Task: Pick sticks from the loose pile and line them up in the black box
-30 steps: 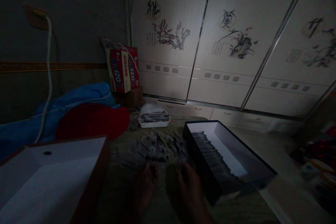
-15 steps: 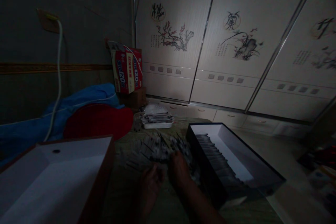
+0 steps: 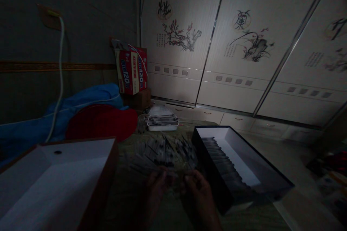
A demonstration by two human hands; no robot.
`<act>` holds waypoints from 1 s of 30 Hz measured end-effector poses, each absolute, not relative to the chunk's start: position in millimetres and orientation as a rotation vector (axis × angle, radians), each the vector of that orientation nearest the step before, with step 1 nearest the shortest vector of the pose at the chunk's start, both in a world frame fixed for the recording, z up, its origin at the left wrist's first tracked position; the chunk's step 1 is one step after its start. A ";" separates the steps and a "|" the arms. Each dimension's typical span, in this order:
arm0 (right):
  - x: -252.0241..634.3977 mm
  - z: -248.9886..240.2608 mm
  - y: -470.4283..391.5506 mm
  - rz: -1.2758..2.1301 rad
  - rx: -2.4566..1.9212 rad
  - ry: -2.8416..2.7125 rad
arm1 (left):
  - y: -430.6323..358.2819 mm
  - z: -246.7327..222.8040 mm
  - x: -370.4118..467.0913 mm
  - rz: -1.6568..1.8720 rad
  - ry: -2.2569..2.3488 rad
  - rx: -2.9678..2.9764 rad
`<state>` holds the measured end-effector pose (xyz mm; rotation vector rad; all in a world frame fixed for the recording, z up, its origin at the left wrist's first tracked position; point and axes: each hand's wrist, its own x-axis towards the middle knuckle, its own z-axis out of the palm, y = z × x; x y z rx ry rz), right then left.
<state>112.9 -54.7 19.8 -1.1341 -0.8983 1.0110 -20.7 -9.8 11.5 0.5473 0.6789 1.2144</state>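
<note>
The scene was very dim. Both hands lay low on the counter (image 3: 127,202) at the near edge of a loose spread of small clear packets (image 3: 162,153) with dark contents, scattered between two open boxes. The left hand (image 3: 154,191) had its fingers curled toward the nearest packets, and the right hand (image 3: 197,192) sat just beside it, fingers bent the same way; the two grips were close together, and something thin appeared to lie between the fingertips, but in the darkness I could not tell whether either grip was closed on a packet or merely resting on it. To the right of the hands stood a black box (image 3: 267,184) with a pale lining, holding a neat row of the same packets along its left side. To the left lay a brown-edged box (image 3: 104,173) with a white inside. Farther back on the counter stood a white tray (image 3: 162,127) heaped with more packets, with a red round thing (image 3: 101,121) and blue cloth (image 3: 89,95) beyond.
</note>
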 end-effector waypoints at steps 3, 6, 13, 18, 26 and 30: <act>112.1 18.1 -61.2 0.852 -1.259 -0.947 | -10.3 10.3 -21.1 1.201 0.714 0.601; 110.9 13.9 -62.7 0.748 -1.300 -1.048 | -9.3 7.9 -20.6 1.204 0.722 0.648; 107.7 4.7 -61.3 0.763 -1.300 -1.098 | -6.4 5.5 -16.6 1.186 0.740 0.717; 109.8 3.8 -61.1 0.744 -1.333 -1.102 | -5.1 0.1 -16.1 1.192 0.781 0.735; 107.9 10.5 -62.6 0.713 -1.362 -1.107 | -2.6 -1.2 -17.5 1.202 0.783 0.737; 108.3 7.1 -61.0 0.757 -1.310 -1.089 | -4.3 1.6 -16.6 1.181 0.762 0.725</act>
